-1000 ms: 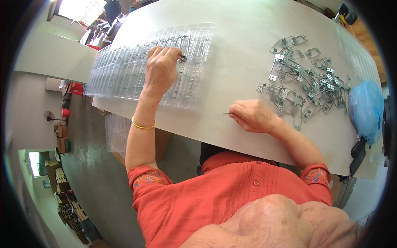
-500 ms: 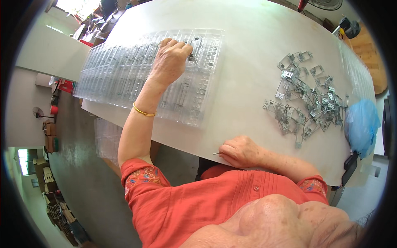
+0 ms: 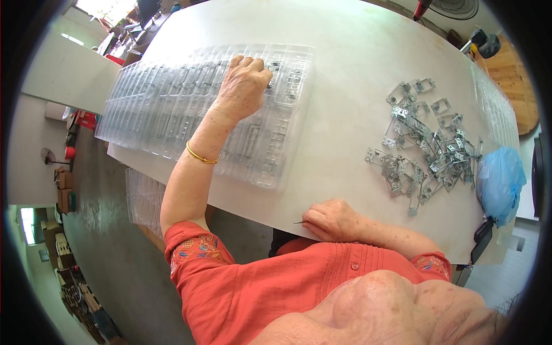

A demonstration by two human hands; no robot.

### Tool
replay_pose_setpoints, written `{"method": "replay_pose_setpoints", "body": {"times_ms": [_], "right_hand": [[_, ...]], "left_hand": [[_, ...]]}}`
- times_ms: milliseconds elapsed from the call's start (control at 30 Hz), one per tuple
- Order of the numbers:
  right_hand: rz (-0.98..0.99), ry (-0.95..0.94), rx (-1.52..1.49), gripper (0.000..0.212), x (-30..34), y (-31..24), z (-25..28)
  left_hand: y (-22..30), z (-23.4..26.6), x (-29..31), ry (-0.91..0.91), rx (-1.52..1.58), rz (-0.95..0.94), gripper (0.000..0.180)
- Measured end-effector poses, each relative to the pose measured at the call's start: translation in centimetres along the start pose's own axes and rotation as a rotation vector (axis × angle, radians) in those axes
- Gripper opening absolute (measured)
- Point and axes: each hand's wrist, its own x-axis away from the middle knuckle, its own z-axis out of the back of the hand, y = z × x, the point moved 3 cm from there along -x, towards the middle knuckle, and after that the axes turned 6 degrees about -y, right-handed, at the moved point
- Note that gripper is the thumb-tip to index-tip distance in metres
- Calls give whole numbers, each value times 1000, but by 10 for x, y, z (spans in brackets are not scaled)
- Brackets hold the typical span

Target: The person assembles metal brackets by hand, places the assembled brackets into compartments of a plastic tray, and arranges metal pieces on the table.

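My left hand (image 3: 244, 87), with a gold bangle on its wrist, reaches over the clear plastic compartment tray (image 3: 270, 167). Its fingers are curled down on a small metal bracket (image 3: 275, 66) in an upper compartment near the tray's right end. Part of the bracket shows past my knuckles; my fingertips are hidden. By the table's front edge, my right hand (image 3: 332, 220) rests closed around a thin metal rod (image 3: 299, 222), whose tip pokes out to the left. A loose heap of metal brackets (image 3: 428, 135) lies on the right of the table.
Beyond the heap sit a blue plastic bag (image 3: 501, 184) and more clear trays (image 3: 491, 103). Another clear tray (image 3: 145, 195) stands below the table's left edge. A fan (image 3: 457, 7) is at the far right. The white tabletop (image 3: 345, 69) stretches between tray and heap.
The view has shifted slightly. My left hand stays over the same part of the tray, and less of the bracket's frame shows beside its fingers. My right hand still holds the rod.
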Motion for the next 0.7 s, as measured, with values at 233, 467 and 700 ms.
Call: {"method": "replay_pose_setpoints", "body": {"times_ms": [233,467,700], "right_hand": [[-3,-8,-6,13,0,1,1],[-5,2,-15,12,-2,0,1],[3,48,-11,16,1,-3,-1]], "left_hand": [[0,-5,-4,-81,-10,60,10],[2,0,-2,-82,56,98,12],[-7,30,10,-14,-80,128,11]]}}
